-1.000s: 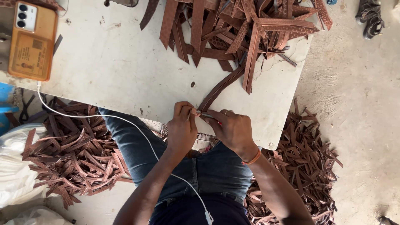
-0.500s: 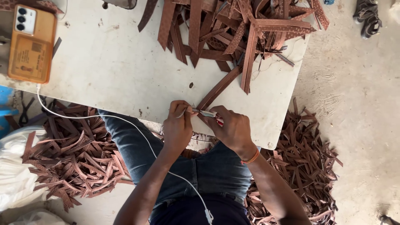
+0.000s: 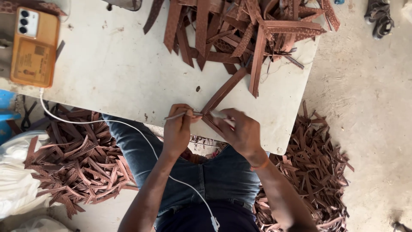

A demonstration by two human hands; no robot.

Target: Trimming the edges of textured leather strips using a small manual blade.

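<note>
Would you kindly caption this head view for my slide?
Left hand grips a thin metal tool against a brown leather strip steadied by the right hand on a white table.

At the near edge of a white table [image 3: 107,81], the left hand [image 3: 177,129] grips a thin metal tool [image 3: 179,114] against a brown leather strip [image 3: 223,91] pinched by the right hand [image 3: 240,131]. More strips [image 3: 240,30] are piled beyond, a phone [image 3: 35,47] far left.
</note>
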